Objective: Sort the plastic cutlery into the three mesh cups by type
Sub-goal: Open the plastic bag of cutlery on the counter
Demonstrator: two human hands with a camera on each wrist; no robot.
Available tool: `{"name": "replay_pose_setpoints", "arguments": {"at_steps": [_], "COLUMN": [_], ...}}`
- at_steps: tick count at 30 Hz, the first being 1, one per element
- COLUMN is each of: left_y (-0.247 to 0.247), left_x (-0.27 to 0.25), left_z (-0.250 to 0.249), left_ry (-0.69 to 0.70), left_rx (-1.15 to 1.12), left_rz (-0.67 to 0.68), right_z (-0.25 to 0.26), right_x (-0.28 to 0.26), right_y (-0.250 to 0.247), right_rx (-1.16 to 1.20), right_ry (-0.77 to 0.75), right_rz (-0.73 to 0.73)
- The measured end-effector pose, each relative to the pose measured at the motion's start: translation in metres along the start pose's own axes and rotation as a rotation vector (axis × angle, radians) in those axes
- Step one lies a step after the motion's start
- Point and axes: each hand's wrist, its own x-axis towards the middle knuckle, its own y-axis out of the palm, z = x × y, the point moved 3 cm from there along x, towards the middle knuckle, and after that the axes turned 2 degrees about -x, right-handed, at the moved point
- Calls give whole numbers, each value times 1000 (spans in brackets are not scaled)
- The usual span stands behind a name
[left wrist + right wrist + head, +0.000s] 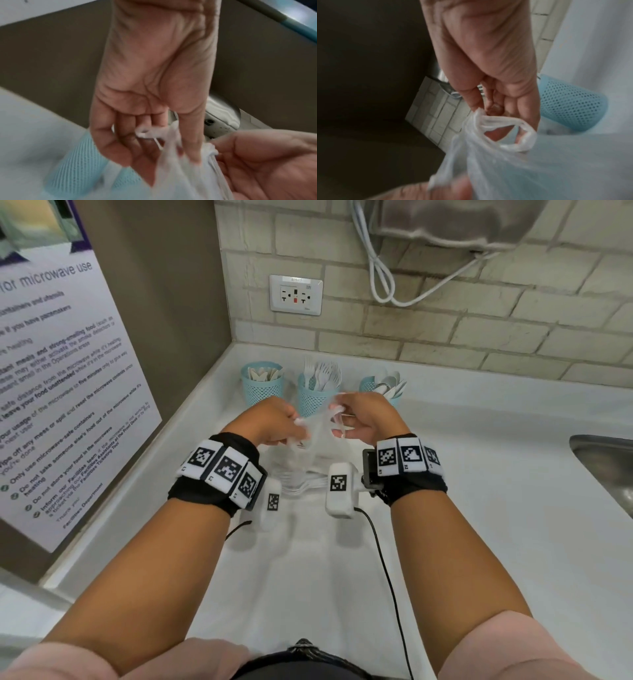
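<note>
While both hands work at the neck of the thin plastic bag (310,436) at mid-frame, the left hand (274,421) pinches one edge and the right hand (363,416) pinches the opposite handle loop; pulling apart gently should open it without tearing (the film looks flimsy). White forks (301,484) lie beneath, below the three mesh cups (263,386).

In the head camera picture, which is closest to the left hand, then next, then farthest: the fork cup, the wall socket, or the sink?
From the left hand:
1. Fork cup, just beyond it, middle of the row.
2. Wall socket, up on the brick wall.
3. Sink, far right edge.
</note>
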Motion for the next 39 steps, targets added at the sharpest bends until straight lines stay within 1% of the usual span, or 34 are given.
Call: {"name": "replay_pose_setpoints", "arguments": {"at_steps": [3,5,6,7,9,10,12,13,14,15,16,17,18,20,21,23,25,27,28,29,30,33,34,35,36,37,39], "left_y": [3,0,-2,-4,-6,-7,-8,-9,-10,-9,-7,-4,-1,5,8,10,12,16,17,17,15,6,3,2,1,0,-5], "left_x": [-1,-2,-3,-2,0,1,1,1,2,3,4,5,6,9,11,13,14,14,15,15,16,16,14,12,9,5,3], "left_z": [6,11,14,16,21,23,28,33,37,42,46,50,54,58,59,59,58,58,60,61,63,61,57,52,47,44,45], "left_ry": [-99,-153,-171,-187,-205,-214,-255,-287,-323,-360,-397,-431,-455,-474,-475,-473,-457,-445,-447,-445,-437,-346,-312,-276,-249,-233,-189], "left_rx": [-338,-487,-549,-619,-800,-909,-1140,-1275,-1415,-1534,-1622,-1674,-1704,-1727,-1743,-1765,-1786,-1829,-1837,-1819,-1784,-1645,-1560,-1436,-1259,-1027,-580], "left_rz": [-27,-89,-129,-170,-232,-235,-187,-164,-147,-137,-120,-103,-84,-43,-32,-47,-70,-85,-96,-100,-94,-23,7,25,9,-23,-125], "right_z": [1,-3,-6,-9,-14,-15,-17,-18,-17,-18,-20,-23,-25,-29,-31,-37,-49,-65,-70,-73,-71,-51,-44,-39,-36,-34,-33], "right_x": [5,6,6,8,7,4,4,4,6,7,9,12,12,13,13,18,25,37,41,46,45,29,25,25,26,28,31], "right_y": [1,-3,-5,-8,-12,-12,-16,-19,-25,-30,-35,-38,-40,-42,-44,-44,-40,-40,-41,-43,-44,-37,-34,-34,-34,-37,-45], "right_rx": [-118,-104,-89,-134,-424,-588,-918,-1038,-1086,-1061,-944,-734,-474,-2,182,475,699,771,701,555,369,-348,-594,-760,-851,-882,-874], "right_ry": [-3,83,96,79,1,-39,-82,-72,-41,1,46,82,107,135,149,203,274,322,335,351,335,283,194,105,27,-29,-81], "right_rz": [-42,-64,-81,-98,-95,-70,-8,8,8,13,26,36,43,29,10,-15,-26,-60,-69,-79,-70,29,34,28,-1,-41,-124]}}
